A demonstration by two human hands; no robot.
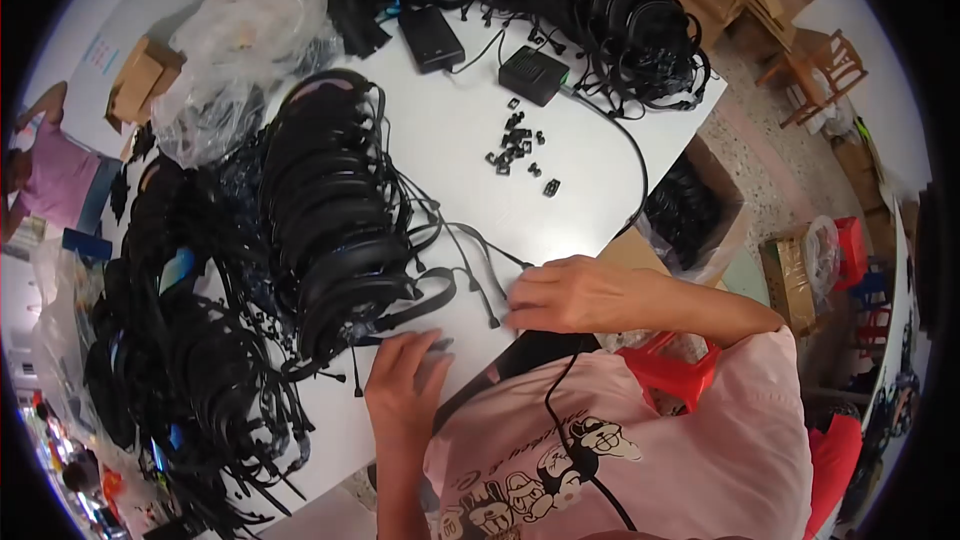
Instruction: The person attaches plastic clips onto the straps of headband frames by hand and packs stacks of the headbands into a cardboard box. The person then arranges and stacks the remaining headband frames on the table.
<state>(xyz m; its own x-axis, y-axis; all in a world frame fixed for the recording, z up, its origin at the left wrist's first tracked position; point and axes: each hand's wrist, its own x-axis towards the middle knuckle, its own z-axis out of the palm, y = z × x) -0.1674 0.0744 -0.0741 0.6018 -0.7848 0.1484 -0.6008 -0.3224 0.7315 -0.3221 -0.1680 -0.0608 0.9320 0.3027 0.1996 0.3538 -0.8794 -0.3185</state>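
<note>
Near the table's front edge, my left hand [402, 380] has its fingers apart, with a dark strip at the fingertips beside the stack of black banded items [335, 210]. My right hand [560, 295] is bent over the table edge, its fingers curled together near a thin black cable [480, 285]; what they hold, if anything, is hidden. The cable runs from the stack toward my right hand. Small black parts [515, 145] lie scattered on the white table [450, 140].
Two black boxes [432, 38] [533, 75] joined by a cord stand at the back. More black bundles [200, 340] lie left, others [620, 20] back right. A plastic bag [245, 50] is back left. A person [65, 175] stands at far left.
</note>
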